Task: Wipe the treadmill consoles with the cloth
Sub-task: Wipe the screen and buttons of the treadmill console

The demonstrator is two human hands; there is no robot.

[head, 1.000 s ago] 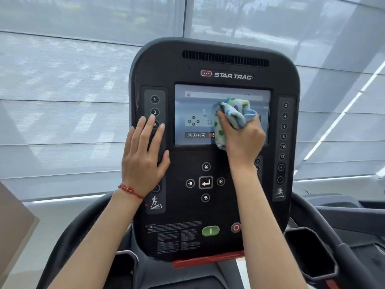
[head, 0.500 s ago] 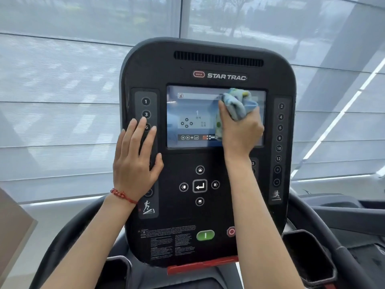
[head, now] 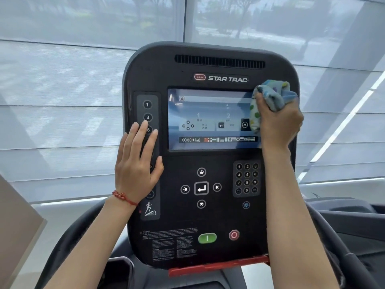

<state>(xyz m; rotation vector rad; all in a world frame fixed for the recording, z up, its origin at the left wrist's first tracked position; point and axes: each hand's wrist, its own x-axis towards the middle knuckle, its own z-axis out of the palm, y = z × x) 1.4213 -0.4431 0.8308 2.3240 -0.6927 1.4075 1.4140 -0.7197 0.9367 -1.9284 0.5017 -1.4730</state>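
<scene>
A black Star Trac treadmill console (head: 208, 215) fills the middle of the view, its lit screen (head: 210, 119) in the upper half. My right hand (head: 279, 126) grips a bunched blue cloth with coloured dots (head: 270, 97) and presses it on the screen's upper right corner and the frame beside it. My left hand (head: 137, 163) lies flat, fingers straight, on the left button strip of the console, covering some buttons. A red bead bracelet sits on that wrist.
Curved black handrails (head: 68, 238) flank the console below. A red strip (head: 216, 265) runs along the console's bottom edge. Shaded windows (head: 62, 101) lie behind. Part of a neighbouring treadmill (head: 354, 215) shows at the right. A beige panel (head: 16, 226) stands at far left.
My right hand has carried the cloth from the screen's middle up and right to its top right corner, uncovering the number keypad. The left hand stays flat on the left strip.
</scene>
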